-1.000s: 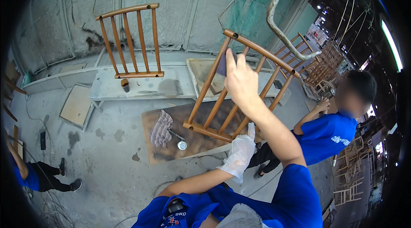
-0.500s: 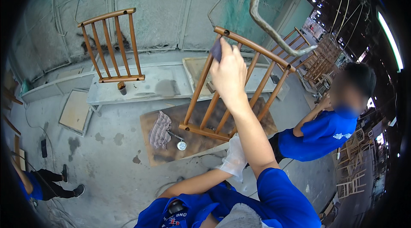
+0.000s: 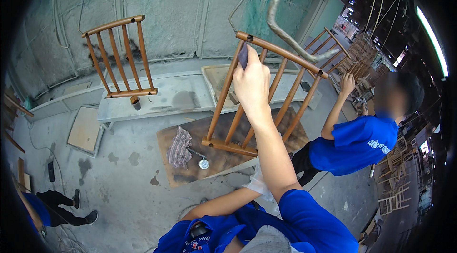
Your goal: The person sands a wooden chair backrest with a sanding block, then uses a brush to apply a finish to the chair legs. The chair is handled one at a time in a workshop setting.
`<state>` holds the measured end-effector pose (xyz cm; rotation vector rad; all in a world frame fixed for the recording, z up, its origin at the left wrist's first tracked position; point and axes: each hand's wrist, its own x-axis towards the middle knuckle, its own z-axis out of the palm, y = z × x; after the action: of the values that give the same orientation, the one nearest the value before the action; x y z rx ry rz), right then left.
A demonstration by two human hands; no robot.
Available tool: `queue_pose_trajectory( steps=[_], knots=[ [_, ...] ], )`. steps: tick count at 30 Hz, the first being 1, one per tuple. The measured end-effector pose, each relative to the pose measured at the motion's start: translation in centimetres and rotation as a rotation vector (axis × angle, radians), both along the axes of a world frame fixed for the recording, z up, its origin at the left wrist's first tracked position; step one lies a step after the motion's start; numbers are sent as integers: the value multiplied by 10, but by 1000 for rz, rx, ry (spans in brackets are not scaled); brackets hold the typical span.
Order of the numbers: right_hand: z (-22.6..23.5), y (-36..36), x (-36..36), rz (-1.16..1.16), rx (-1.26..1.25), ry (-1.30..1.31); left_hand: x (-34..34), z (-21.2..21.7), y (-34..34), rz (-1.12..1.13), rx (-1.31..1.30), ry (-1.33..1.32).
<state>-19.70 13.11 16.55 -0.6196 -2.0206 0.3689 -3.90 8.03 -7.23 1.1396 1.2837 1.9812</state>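
Observation:
A brown wooden chair back (image 3: 281,55) with several spindles hangs tilted in front of me from a cord hook. My right hand (image 3: 252,82) is closed on a folded dark purple sheet (image 3: 243,56), cloth or sandpaper, I cannot tell which. It presses the sheet to the left spindle, just under the upper rail's left end. My left hand (image 3: 258,180), in a loose clear plastic glove, is below the chair back's lower rail, mostly behind my right forearm. Its fingers are hidden.
A second chair back (image 3: 117,58) hangs at left above a long grey bench (image 3: 166,82) with a small dark cup (image 3: 135,102). On a brown board (image 3: 166,158) lie a striped rag (image 3: 180,148) and a round-ended tool (image 3: 203,163). A co-worker (image 3: 357,143) stands at right; another person's legs (image 3: 66,208) show at left.
My right hand stays at the spindle's top, with the sheet turned slightly. My gloved left hand has slipped further behind my right forearm. The co-worker has raised a hand to another chair back.

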Motion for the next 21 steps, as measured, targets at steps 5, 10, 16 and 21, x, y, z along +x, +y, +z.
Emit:
queue_pose_trajectory(
  steps=[5,10,16,21],
  knots=[
    [-3,-14,2,-21,28,-71,-8,1,-5,58,46,48],
    [4,-25,4,-4,164,-184,-32,-1,3,282,-170,638],
    [7,-14,5,-127,451,-454,-28,17,-14,434,-564,1225],
    [8,-26,11,-17,445,-550,-36,38,-39,379,-590,1300]
  ],
)
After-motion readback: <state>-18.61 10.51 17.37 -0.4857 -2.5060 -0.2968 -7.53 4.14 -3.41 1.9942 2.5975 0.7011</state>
